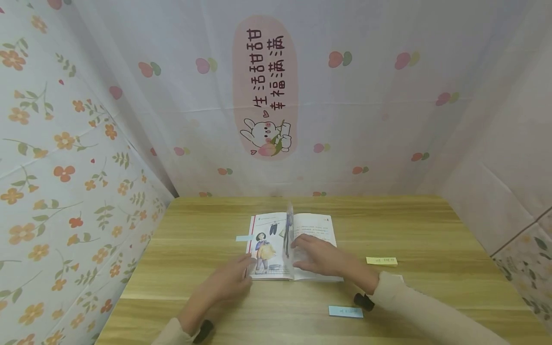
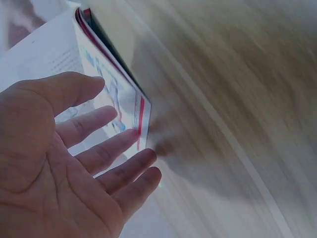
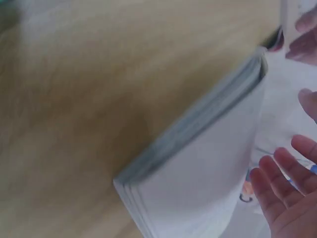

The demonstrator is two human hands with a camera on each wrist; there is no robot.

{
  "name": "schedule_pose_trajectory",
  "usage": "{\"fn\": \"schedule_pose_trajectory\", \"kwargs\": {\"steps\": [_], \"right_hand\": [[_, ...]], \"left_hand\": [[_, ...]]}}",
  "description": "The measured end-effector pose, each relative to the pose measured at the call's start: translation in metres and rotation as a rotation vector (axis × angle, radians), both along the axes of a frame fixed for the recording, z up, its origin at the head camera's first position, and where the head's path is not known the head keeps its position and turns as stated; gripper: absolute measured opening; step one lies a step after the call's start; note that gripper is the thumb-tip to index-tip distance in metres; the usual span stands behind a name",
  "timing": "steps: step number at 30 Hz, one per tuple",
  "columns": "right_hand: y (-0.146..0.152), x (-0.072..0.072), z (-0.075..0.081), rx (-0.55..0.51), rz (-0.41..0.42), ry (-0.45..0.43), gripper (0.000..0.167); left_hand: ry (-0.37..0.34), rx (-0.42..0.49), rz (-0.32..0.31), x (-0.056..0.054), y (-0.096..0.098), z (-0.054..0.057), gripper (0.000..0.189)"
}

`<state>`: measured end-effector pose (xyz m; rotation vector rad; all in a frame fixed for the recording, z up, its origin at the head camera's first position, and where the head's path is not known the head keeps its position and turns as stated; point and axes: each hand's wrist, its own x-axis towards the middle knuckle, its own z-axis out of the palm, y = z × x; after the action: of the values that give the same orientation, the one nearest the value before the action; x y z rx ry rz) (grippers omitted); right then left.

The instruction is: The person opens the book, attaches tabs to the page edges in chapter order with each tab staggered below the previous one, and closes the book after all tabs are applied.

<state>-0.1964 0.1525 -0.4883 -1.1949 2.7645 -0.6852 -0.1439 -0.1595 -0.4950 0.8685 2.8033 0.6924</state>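
An open picture book [image 1: 267,223] lies on the table, its left page showing a drawn figure with a yellow cloth. Near the middle fold a loose page [image 1: 289,235] stands nearly upright, blurred. My right hand [image 1: 316,256] is over the right page, fingertips close beside that standing page; in the right wrist view its fingers [image 3: 280,183] are spread apart and fairly straight. At the book's lower left edge is my left hand [image 1: 235,278], its relaxed fingers [image 2: 111,153] over the page border in the left wrist view. A pale blue paper tab [image 1: 244,238] sticks out from the left edge.
On the wooden table [image 1: 181,249], a yellow note strip [image 1: 381,261] lies right of the book and a blue note strip [image 1: 345,312] lies nearer the front. Patterned cloth [image 1: 366,120] hangs behind the table and along both sides.
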Motion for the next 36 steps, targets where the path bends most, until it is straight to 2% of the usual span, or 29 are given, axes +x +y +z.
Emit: {"fn": "schedule_pose_trajectory", "kwargs": {"steps": [4, 10, 13, 15, 18, 21, 24, 28, 36], "right_hand": [[-0.007, 0.003, -0.007, 0.039, 0.051, -0.001, 0.042], [-0.009, 0.007, -0.011, 0.107, 0.118, 0.038, 0.047], [-0.009, 0.008, -0.011, 0.145, 0.119, 0.029, 0.049], [-0.009, 0.009, -0.011, 0.156, 0.118, 0.024, 0.051], [-0.009, 0.009, -0.014, 0.168, 0.111, 0.014, 0.053], [-0.009, 0.008, -0.016, 0.179, 0.108, 0.017, 0.055], [-0.009, 0.008, -0.016, 0.189, 0.108, 0.021, 0.056], [-0.009, 0.008, -0.015, 0.187, 0.122, 0.024, 0.056], [0.001, 0.005, -0.017, 0.169, 0.17, 0.021, 0.063]], "left_hand": [[0.049, 0.047, 0.007, 0.0, -0.011, 0.003, 0.03], [0.064, 0.039, 0.146, 0.003, -0.024, 0.006, 0.034], [0.113, 0.035, 0.171, 0.0, -0.021, 0.005, 0.034], [0.155, 0.027, 0.151, -0.002, -0.013, 0.002, 0.034], [0.212, 0.015, 0.084, -0.003, 0.003, -0.003, 0.035], [0.199, 0.001, 0.009, -0.003, 0.02, -0.006, 0.04], [0.151, -0.041, -0.045, -0.003, 0.033, -0.007, 0.044], [0.097, -0.087, -0.058, -0.003, 0.044, -0.009, 0.051], [0.075, -0.161, -0.054, -0.002, 0.051, -0.01, 0.058]]}}
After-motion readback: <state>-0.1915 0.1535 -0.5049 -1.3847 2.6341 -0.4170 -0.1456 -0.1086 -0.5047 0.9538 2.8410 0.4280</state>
